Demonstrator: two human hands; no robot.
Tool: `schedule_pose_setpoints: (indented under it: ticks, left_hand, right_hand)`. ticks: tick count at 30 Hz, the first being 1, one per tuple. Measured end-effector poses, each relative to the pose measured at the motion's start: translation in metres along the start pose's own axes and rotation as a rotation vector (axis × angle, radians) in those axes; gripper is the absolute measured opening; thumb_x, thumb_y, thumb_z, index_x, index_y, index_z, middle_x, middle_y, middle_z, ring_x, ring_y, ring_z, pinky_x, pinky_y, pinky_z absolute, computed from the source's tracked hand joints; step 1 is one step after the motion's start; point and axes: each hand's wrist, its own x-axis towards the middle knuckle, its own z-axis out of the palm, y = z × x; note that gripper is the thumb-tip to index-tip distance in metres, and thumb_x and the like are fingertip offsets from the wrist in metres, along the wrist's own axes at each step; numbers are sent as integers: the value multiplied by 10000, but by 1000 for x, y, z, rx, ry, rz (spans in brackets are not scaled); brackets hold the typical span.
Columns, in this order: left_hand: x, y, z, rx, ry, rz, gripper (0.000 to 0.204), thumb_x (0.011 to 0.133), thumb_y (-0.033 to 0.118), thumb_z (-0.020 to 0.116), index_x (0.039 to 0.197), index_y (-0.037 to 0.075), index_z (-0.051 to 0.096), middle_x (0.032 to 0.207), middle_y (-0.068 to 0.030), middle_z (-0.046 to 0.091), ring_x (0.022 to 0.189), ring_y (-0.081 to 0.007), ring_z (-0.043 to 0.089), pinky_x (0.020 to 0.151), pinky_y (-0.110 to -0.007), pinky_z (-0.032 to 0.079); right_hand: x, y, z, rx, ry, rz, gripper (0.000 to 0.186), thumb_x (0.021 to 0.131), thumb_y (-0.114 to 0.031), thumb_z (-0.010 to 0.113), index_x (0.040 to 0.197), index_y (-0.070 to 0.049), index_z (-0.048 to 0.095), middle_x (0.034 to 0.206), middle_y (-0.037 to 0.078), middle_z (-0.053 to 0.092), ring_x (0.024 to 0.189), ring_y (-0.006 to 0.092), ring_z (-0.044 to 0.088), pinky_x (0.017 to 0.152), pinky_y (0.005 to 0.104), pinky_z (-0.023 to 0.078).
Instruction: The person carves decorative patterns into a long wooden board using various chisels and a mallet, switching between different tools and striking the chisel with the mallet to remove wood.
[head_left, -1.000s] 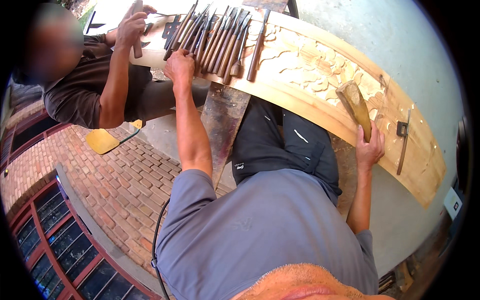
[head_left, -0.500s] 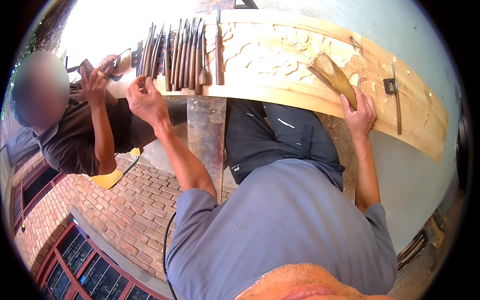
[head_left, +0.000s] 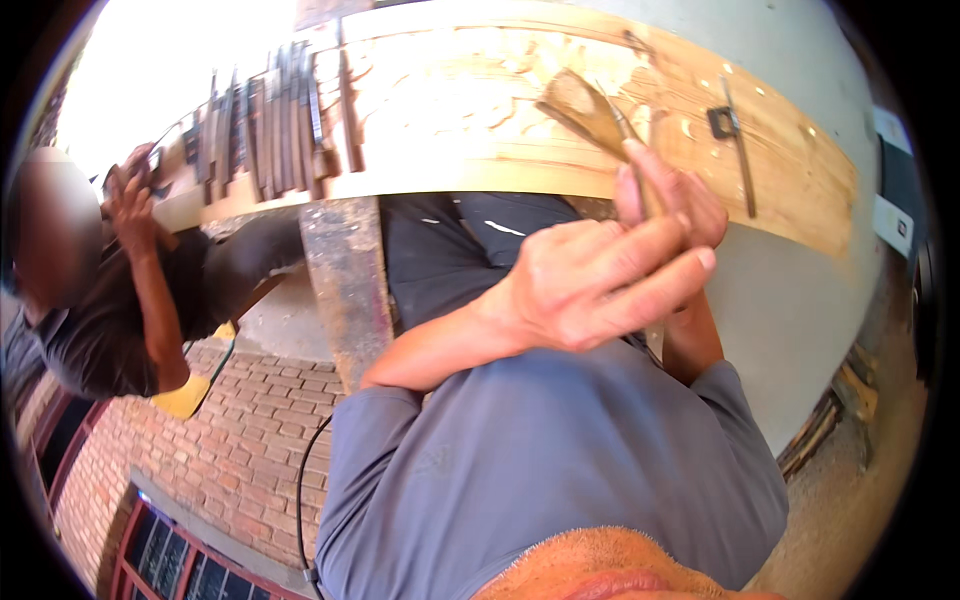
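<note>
Though left of mallet (head_left: 588,113), chisels (head_left: 283,145) (on board (head_left: 800,185))

One wide fisheye view looks steeply down from head height, close above the left hand (head_left: 590,285); the board (head_left: 790,172) beyond that hand seems partly lost in glare.

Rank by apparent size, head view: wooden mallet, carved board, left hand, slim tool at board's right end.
1. Carved board
2. Left hand, nearer the camera
3. Wooden mallet, partly hidden
4. Slim tool
</note>
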Motion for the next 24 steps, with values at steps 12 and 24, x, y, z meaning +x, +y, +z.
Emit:
schedule_pose_setpoints:
  ticks: [12, 24]
  left_hand:
    - [-83, -76, 20, 65, -546, -394, 92, 896, 97, 821, 974, 103, 773, 800, -48, 723, 741, -256, 725, 641, -384, 564]
    - [-91, -58, 37, 41, -402, -393, 317, 865, 87, 826, 1171, 92, 743, 965, -74, 753, 804, -267, 731, 689, -384, 585]
  right_hand:
    - [-7, 138, -69, 140, 424, 700, 120, 990, -92, 767, 1059, 0, 800, 677, 2, 708, 588, 38, 608, 558, 208, 478]
    - [-11, 145, -41, 87, 253, 618, 138, 1009, -93, 758, 1081, 16, 802, 729, 5, 712, 609, 48, 612, 562, 229, 494]
